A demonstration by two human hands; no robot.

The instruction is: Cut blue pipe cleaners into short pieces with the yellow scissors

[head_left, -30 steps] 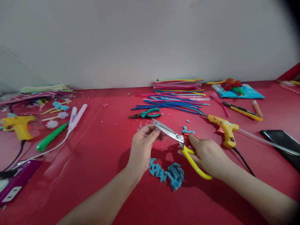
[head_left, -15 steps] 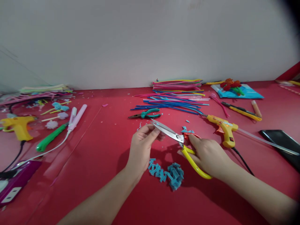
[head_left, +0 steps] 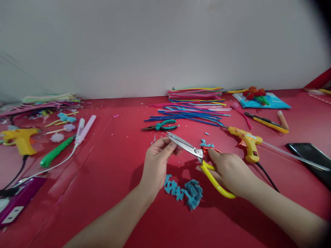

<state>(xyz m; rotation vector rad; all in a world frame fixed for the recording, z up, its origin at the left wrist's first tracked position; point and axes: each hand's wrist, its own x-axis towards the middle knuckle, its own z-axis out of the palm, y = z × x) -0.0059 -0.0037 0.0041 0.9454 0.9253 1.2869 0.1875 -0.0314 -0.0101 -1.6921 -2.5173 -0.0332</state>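
My right hand (head_left: 230, 170) grips a pair of scissors (head_left: 187, 146) with yellow and orange-red handles. The blades point left and look nearly closed, their tips at the fingers of my left hand (head_left: 157, 158). Thumb and fingertips of that hand are pinched together on a small blue piece, mostly hidden by the fingers and the blades. Below the hands, a pile of cut blue pieces (head_left: 192, 194) lies on the red table (head_left: 152, 227). A few more blue scraps (head_left: 207, 144) are just beyond the scissors.
Teal-handled pliers (head_left: 162, 126) lie beyond my left hand, before bundles of coloured pipe cleaners (head_left: 191, 112). At right are a yellow glue gun (head_left: 248, 141), a utility knife (head_left: 266, 122) and a black phone (head_left: 310, 160). Another glue gun (head_left: 23, 137) and a pink hair straightener (head_left: 85, 129) are at left.
The scissors' yellow handle has shifted very slightly outward to the right. Both hands otherwise stay in nearly the same place.
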